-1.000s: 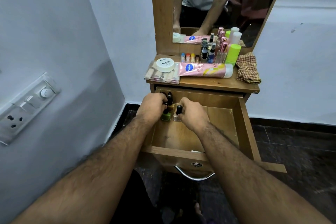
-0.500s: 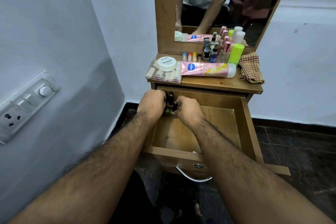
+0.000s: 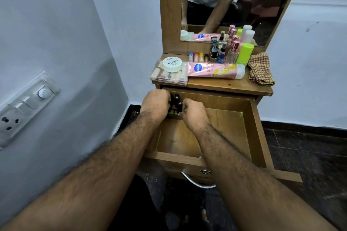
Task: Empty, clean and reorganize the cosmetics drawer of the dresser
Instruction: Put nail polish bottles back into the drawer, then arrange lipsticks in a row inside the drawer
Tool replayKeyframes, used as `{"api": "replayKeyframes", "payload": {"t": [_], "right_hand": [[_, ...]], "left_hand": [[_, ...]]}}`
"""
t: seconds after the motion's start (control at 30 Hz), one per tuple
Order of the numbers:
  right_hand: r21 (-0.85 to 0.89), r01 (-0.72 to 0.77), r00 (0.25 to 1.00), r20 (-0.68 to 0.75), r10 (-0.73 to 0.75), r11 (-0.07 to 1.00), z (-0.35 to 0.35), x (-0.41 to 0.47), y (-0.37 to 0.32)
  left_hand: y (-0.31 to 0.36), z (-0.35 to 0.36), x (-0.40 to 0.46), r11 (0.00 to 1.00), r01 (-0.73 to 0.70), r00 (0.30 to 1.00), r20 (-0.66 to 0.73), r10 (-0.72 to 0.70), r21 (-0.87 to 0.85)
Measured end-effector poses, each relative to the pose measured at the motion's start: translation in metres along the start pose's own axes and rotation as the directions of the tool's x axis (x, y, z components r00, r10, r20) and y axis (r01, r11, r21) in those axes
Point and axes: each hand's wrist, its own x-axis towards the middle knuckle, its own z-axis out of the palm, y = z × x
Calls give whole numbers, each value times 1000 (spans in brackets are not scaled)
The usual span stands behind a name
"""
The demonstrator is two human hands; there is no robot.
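Observation:
The wooden drawer (image 3: 257, 133) of the dresser stands pulled out. At its back left corner stand a few small nail polish bottles (image 3: 177, 102) with black caps, one with a green body. My left hand (image 3: 155, 104) is curled around the bottles from the left. My right hand (image 3: 193, 113) pinches them from the right. The rest of the drawer floor is bare wood. On the dresser top lie a pink lotion tube (image 3: 216, 70), a white nail polish remover jar (image 3: 172, 64) on a clear box (image 3: 169, 78), and several small bottles (image 3: 223, 52).
A checked cloth (image 3: 261, 69) lies at the right of the dresser top (image 3: 234, 86). A mirror (image 3: 225, 5) rises behind it. A white wall with a switch panel (image 3: 24, 107) is at my left. The drawer's metal handle (image 3: 199, 183) juts toward me over a dark floor.
My right hand has moved left toward my left hand, pushing the bottles together into a tight group at the drawer's back left corner.

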Motion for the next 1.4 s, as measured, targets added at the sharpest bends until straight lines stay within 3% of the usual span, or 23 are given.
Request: {"api": "replayKeyframes", "payload": {"t": [0.5, 0.9, 1.17, 1.4], "right_hand": [[41, -26, 1000, 6, 25, 999, -3, -2, 6], [10, 0, 998, -69, 1, 1000, -26, -15, 9], [19, 86, 972, -221, -80, 996, -86, -16, -6], [30, 174, 906, -396, -149, 984, -128, 32, -15]], "left_hand": [[2, 4, -4, 999, 28, 999, -16, -29, -40], [3, -9, -22, 993, 40, 996, -73, -48, -113], [35, -39, -16, 973, -27, 969, -247, -31, -229], [65, -64, 47, 943, -44, 939, -336, -74, -330]]}}
